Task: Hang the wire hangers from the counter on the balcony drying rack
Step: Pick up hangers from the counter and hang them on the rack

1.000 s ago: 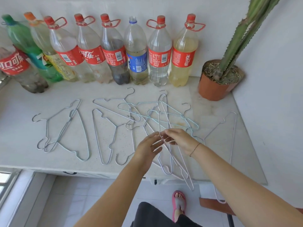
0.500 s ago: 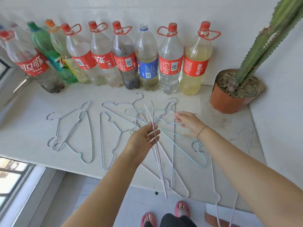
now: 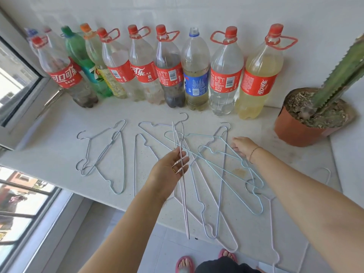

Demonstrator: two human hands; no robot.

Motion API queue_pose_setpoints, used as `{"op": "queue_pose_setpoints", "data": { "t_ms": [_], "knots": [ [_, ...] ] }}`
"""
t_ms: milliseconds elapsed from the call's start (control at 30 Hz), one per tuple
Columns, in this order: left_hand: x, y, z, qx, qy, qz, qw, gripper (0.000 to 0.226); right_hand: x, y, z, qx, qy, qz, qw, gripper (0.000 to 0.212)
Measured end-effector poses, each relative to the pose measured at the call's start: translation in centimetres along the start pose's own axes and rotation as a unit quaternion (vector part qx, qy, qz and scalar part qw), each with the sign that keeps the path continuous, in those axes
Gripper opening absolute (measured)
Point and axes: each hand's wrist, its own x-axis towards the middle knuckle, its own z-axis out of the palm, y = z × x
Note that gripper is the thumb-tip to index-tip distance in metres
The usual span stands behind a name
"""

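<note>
red bottle labels (image 3: 258, 84), 可口可乐 (Coca-Cola)

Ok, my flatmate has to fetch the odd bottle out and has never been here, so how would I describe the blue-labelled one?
Look at the row of bottles against the white wall at the back of the counter. Counting from the cactus pot, it is the third bottle. Its label and cap are blue; both neighbours' are red.
</note>
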Motion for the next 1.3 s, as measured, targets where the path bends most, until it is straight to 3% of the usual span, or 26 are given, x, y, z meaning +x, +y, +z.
{"op": "queue_pose_setpoints", "data": {
  "t_ms": [100,233,400,633,933,1300],
  "knots": [
    [0.1,-0.2,-0.1,-0.007,-0.004,-0.002,1.000,0.027,-0.9,-0.1,0.2,0.043,-0.027,0.032,0.998,0.014],
    [0.0,-0.4,-0.5,-0.012,-0.008,-0.011,1.000,0.031,-1.9,-0.2,0.8,0.075,-0.059,0.051,0.994,0.015],
    [-0.5,-0.2,-0.8,-0.028,-0.013,-0.028,0.999,0.030,-3.8,-0.2,2.9,0.192,-0.114,0.069,0.972,0.023],
    [-2.1,1.6,-2.4,-0.030,-0.025,-0.029,0.999,0.021,-8.4,-2.3,7.5,0.294,-0.154,0.023,0.943,0.015],
    [-6.2,5.8,-6.5,-0.037,-0.045,-0.013,0.998,0.013,-15.2,-6.7,11.5,0.238,-0.191,-0.079,0.949,0.019],
    [-15.8,8.3,-11.2,-0.068,-0.026,0.096,0.993,0.019,-23.7,-9.2,14.0,0.256,-0.266,-0.119,0.922,0.027]
  ]
}}
